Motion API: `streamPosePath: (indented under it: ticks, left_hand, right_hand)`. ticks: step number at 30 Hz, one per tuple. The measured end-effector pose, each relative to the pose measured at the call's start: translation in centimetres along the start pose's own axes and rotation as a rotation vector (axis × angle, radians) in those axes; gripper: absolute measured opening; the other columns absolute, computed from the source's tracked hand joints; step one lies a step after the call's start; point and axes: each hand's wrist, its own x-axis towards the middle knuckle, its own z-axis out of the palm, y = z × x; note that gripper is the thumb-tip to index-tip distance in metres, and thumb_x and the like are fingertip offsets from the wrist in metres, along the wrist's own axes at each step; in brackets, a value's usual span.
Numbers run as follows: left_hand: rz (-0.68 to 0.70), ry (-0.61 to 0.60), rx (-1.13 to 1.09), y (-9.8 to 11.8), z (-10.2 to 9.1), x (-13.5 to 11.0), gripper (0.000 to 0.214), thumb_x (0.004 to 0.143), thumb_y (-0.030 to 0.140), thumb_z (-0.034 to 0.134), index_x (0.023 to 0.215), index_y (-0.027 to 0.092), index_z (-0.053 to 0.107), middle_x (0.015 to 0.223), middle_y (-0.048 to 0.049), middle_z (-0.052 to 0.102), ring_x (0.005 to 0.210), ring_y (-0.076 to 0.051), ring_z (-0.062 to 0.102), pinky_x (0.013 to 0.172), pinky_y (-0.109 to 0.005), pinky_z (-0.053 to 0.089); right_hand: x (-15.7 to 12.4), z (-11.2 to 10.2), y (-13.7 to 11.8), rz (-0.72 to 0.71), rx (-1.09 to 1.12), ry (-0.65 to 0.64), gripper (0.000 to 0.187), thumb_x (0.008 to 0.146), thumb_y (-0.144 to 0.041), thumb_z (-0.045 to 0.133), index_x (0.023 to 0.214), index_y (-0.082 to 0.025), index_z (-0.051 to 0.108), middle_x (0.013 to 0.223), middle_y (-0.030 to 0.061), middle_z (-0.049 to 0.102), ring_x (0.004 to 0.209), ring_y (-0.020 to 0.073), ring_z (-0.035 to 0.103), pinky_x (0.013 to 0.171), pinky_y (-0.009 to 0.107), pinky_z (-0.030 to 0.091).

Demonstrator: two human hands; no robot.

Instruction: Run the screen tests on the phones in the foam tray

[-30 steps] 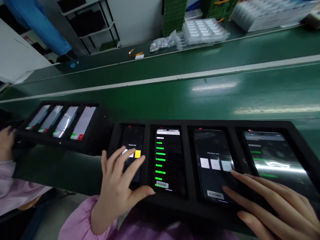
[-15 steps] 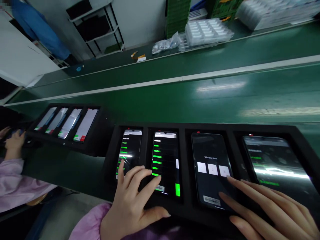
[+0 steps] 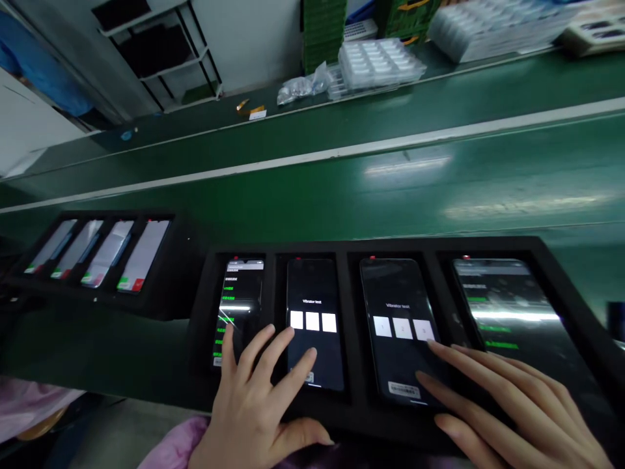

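Observation:
A black tray [image 3: 361, 423] in front of me holds several smartphones in slots. My left hand [image 3: 258, 391], fingers spread, lies over the two left phones. Its fingers are over the leftmost phone [image 3: 244, 286], which shows a list with green lines, and the second phone [image 3: 315, 352], which reads "Vibrator test" above three white squares. The third phone [image 3: 395, 358] shows the same screen with squares 1, 2 and 3. My right hand [image 3: 517, 397] is stretched out, a fingertip at square 3. Partly beneath it, the rightmost phone [image 3: 502, 286] shows a list under a glare streak.
Another black tray [image 3: 170, 260] with several pale-screened phones stands to the left on the green belt [image 3: 273, 215]. Across a pale rail lie clear plastic trays [image 3: 381, 62] and a plastic bag [image 3: 303, 88]. A pink sleeve [image 3: 36, 404] shows at lower left.
The second phone's screen has switched from a green list to "Vibrator test" with three squares. My view has shifted slightly right. The neighbouring person's hands have left the view.

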Motion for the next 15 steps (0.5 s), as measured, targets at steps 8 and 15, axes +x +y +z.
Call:
streamPosePath:
  ticks: [8,15]
  left_hand:
    - [0.156,-0.045,0.073,-1.5,0.0,-0.4,0.074,0.093,0.080,0.059,0.141,0.025,0.071,0.142,-0.0126,0.066,0.136,-0.033,0.052,0.137,-0.060,0.004]
    - [0.217,-0.040,0.075,-2.1,0.7,-1.1,0.069,0.095,0.073,0.062,0.145,0.026,0.068,0.146,-0.0145,0.062,0.135,-0.036,0.053,0.136,-0.066,0.006]
  right_hand:
    - [2.1,-1.5,-1.1,-0.032,-0.079,-0.044,0.023,0.109,-0.033,0.057,0.112,-0.022,0.077,0.135,0.0113,0.070,0.120,0.0273,0.065,0.096,0.045,0.050]
    - [6.0,-1.4,-2.5,0.036,-0.218,-0.098,0.040,0.113,-0.050,0.047,0.130,-0.026,0.074,0.151,0.0118,0.064,0.130,0.0316,0.060,0.103,0.053,0.046]
